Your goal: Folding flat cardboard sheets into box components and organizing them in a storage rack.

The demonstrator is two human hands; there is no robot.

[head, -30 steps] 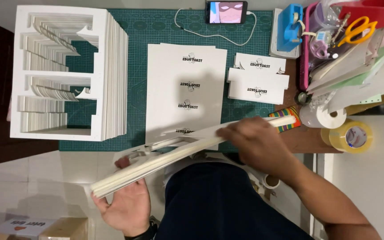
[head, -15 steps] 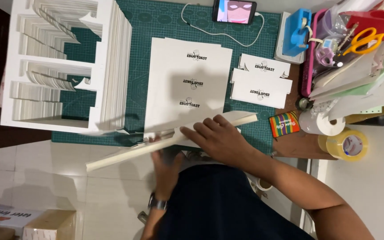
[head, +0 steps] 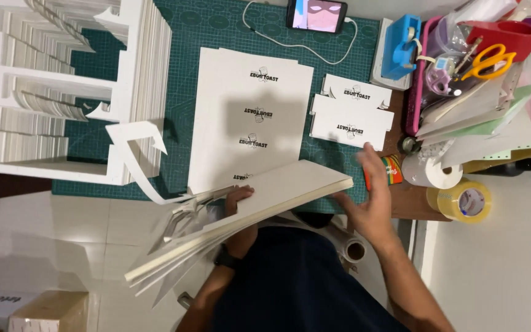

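Left hand: the left hand (head: 239, 206) is being kept beneath a thick stack of white die-cut card sheets (head: 259, 206); the fingertips are being curled up over the stack's upper face and pressed onto it, so that the weight is being carried from below while the sheets are being held together.
Stack: the stack is being held tilted above the near edge of the table, over the lap, with its low end fanning apart at the left; loose cut-out strips are hanging from that end, apparently because nothing is clamping them there.
Right hand: the right hand (head: 373, 206) is being held just beside the stack's right end, fingers spread and slightly blurred; whether the end is being touched cannot be told; it seems placed to square or steady the sheets.
Green cutting mat: the green gridded cutting mat (head: 222, 37) is being used as the bed for a flat pile of white printed sheets (head: 250, 117), lying just beyond the held stack.
Small cards: small white printed cards (head: 351, 114) are being kept in an overlapping pile to the right of the sheets.
Offcuts: a tall pile of white card frames with cut-out windows (head: 62, 86) is being stacked at the far left, clear of the working area.
Far edge: a phone with a lit screen (head: 318, 15) is being propped at the far edge; a blue tape dispenser (head: 401, 46) and yellow-handled scissors (head: 490, 61) are being kept at the right, within reach.
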